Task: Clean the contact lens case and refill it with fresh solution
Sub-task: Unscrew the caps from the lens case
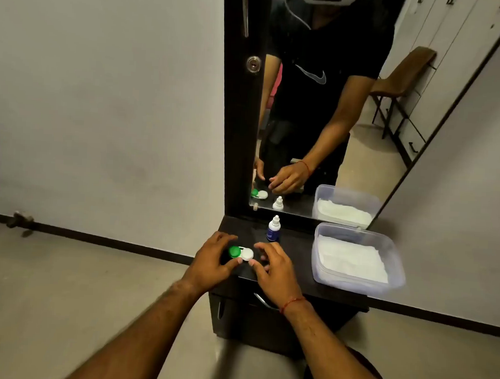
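Note:
A contact lens case (242,253) with one green and one white cap lies on the dark dresser top (295,249). My left hand (211,262) curls round its green end, with the thumb against the front of the case. My right hand (272,267) is just right of the white cap, fingers loosely curled. Its thumb tip is beside the cap, and I cannot tell whether it touches. Behind the case, a small solution bottle (273,229) with a white nozzle cap and blue label stands upright.
A clear plastic tub (354,284) lined with white tissue sits at the right of the dresser top. A tall mirror (319,106) stands behind and reflects me. The dresser has a drawer handle (261,301) below its front edge. Bare floor lies on the left.

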